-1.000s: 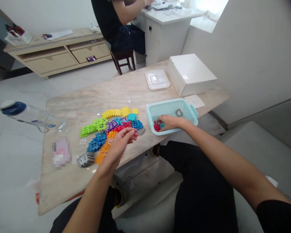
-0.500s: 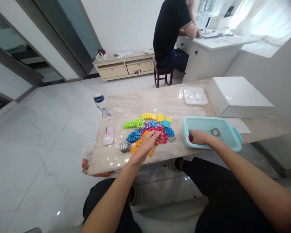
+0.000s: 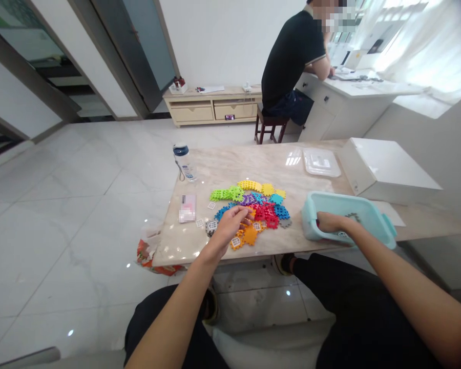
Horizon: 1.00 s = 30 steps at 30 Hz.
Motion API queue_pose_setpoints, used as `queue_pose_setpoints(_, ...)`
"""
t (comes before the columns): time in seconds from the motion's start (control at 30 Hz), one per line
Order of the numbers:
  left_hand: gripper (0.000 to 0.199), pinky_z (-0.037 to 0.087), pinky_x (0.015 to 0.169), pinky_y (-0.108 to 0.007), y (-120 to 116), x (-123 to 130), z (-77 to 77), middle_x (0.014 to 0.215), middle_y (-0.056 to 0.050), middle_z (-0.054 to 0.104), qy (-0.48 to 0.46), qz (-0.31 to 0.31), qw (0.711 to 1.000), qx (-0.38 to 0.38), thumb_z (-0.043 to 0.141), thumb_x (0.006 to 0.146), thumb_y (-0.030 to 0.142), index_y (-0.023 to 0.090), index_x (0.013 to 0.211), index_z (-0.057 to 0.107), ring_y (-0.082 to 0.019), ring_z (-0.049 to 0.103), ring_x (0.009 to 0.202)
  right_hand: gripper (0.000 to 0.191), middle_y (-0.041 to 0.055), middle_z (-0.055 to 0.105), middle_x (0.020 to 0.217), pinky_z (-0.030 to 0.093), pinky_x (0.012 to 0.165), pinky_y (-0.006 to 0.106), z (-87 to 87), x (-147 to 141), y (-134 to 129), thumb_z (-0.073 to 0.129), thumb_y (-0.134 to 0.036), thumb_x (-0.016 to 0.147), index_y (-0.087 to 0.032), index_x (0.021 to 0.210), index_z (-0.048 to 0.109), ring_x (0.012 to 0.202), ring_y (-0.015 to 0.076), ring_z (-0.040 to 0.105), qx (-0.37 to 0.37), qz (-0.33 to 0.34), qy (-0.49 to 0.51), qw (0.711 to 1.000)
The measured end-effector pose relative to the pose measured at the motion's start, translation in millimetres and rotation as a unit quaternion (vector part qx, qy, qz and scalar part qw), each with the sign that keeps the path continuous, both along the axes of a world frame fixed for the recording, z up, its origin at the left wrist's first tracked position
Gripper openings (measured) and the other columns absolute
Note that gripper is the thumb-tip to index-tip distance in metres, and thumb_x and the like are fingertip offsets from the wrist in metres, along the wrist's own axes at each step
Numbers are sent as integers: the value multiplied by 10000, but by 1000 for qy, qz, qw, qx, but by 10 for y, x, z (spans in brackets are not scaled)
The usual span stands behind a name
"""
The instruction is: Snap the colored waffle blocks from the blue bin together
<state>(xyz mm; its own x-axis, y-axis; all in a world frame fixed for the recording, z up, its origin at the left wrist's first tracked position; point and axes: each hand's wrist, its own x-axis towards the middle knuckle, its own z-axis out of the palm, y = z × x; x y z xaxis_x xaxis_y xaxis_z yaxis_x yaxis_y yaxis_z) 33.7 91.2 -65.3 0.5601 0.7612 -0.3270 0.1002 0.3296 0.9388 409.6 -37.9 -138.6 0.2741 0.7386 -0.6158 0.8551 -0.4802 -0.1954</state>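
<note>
My left hand (image 3: 233,224) hovers over the near left part of a pile of colourful interlocking plastic tiles, fingers loosely curved and apart, with nothing seen in it. Red tiles (image 3: 268,215) lie just right of its fingertips and orange tiles (image 3: 249,236) under and in front of it. Blue tiles (image 3: 223,211) are partly hidden behind it. My right hand (image 3: 330,222) reaches inside the light teal bin (image 3: 387,225) at its left end. Its fingers are closed on a red tile (image 3: 317,223), of which only a sliver shows. A grey tile (image 3: 353,217) lies deeper in the bin.
A water bottle (image 3: 185,165) and a pink card-like item (image 3: 187,208) are on the table's left side. A clear plastic lid (image 3: 321,162) and a white box (image 3: 392,166) stand behind the bin. Another person (image 3: 292,56) sits on a stool beyond.
The view has shifted, so the scene sits farther right. My left hand has drawn back left from the red tiles. My right hand stays at the bin's left end.
</note>
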Motion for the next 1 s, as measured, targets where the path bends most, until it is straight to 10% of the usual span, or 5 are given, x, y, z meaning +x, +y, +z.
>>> queue_pose_setpoints(0.3, 283, 499, 714, -269, 120, -313, 68, 972, -91, 777, 7, 41, 999, 19, 759, 842, 445, 194, 971, 780, -182, 691, 838, 71, 133, 795, 846, 568, 769, 377, 14, 34, -31, 745, -152, 630, -201, 643, 695, 853, 330, 755, 12, -48, 43, 998)
queue_pose_setpoints(0.7, 329, 489, 709, -275, 94, -97, 52, 912, -67, 756, 21, 4, 1000, 12, 762, 830, 468, 184, 996, 755, -178, 681, 812, 120, 74, 739, 830, 447, 670, 310, 7, 111, -47, 692, -194, 624, -171, 742, 684, 777, 244, 666, 22, -14, 61, 998)
queue_pose_setpoints(1.0, 321, 485, 697, -277, 107, -40, -16, 956, -84, 781, 38, -3, 999, 14, 759, 832, 469, 185, 982, 746, -169, 674, 791, 308, 77, 763, 864, 480, 720, 339, 349, 274, -265, 826, -429, 695, -198, 869, 718, 824, 256, 701, 101, -51, 118, 987)
